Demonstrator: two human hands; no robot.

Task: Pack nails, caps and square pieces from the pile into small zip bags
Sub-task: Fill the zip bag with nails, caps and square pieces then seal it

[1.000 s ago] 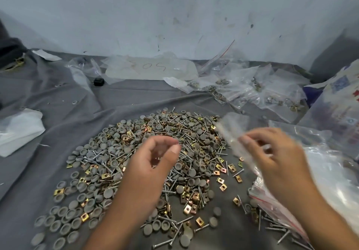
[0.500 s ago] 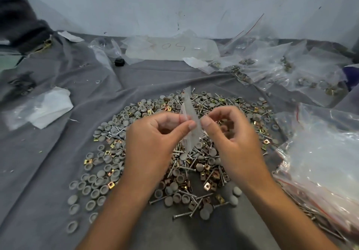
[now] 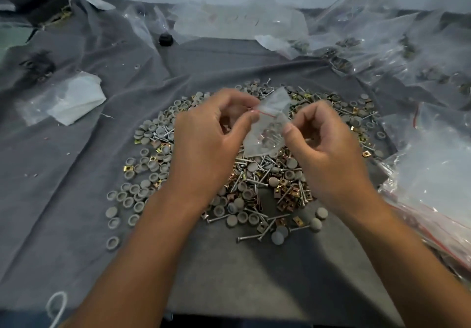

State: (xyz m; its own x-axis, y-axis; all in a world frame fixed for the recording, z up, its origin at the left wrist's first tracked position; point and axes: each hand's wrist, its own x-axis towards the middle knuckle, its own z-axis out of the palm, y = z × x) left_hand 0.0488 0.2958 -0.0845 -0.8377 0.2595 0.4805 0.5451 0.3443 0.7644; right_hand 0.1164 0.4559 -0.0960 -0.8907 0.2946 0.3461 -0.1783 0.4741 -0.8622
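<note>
Both hands, left (image 3: 204, 136) and right (image 3: 328, 144), pinch a small clear zip bag (image 3: 267, 128) above the pile (image 3: 254, 174), seemingly opening it; it looks empty. Filled bags (image 3: 382, 54) lie beyond, yet plenty remains: slim steel nails, grey domed caps, brassy squares on wrinkled grey cloth (image 3: 76, 174).

Both hands hold a small clear zip bag (image 3: 267, 126) above the pile (image 3: 254, 174) of nails, grey caps and brass square pieces: the left hand (image 3: 211, 139) pinches its red-striped top edge, the right hand (image 3: 323, 146) pinches its right side. Grey cloth (image 3: 76, 174) lies beneath.
</note>
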